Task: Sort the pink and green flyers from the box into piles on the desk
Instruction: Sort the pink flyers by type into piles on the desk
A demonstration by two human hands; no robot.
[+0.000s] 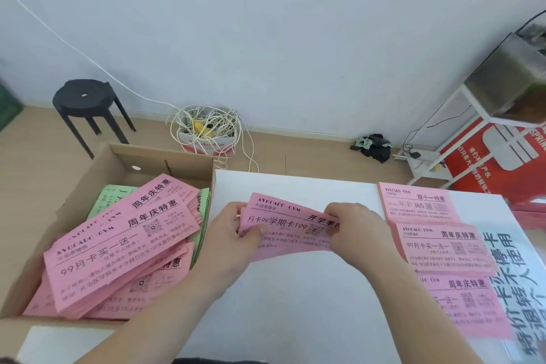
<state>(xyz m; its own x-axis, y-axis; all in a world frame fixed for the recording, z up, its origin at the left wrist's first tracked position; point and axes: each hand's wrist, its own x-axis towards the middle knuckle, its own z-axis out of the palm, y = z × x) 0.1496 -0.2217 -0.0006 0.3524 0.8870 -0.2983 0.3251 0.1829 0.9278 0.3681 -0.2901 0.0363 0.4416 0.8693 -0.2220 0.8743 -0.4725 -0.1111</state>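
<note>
A cardboard box (97, 165) at the left holds several pink flyers (118, 245), with green flyers (103, 201) showing beneath them at the back. Above the white desk (295, 304), my left hand (227, 233) pinches the left end of a small bundle of pink flyers (289, 230). My right hand (354, 230) grips the bundle's right end. Three piles of pink flyers lie on the desk's right side: a far pile (416, 201), a middle pile (443, 248) and a near pile (464, 304).
A large printed sheet (517, 275) lies under the piles at the desk's right edge. On the floor behind stand a black stool (85, 100), a bag of tangled white cord (206, 133) and a white rack (461, 133) with red packaging.
</note>
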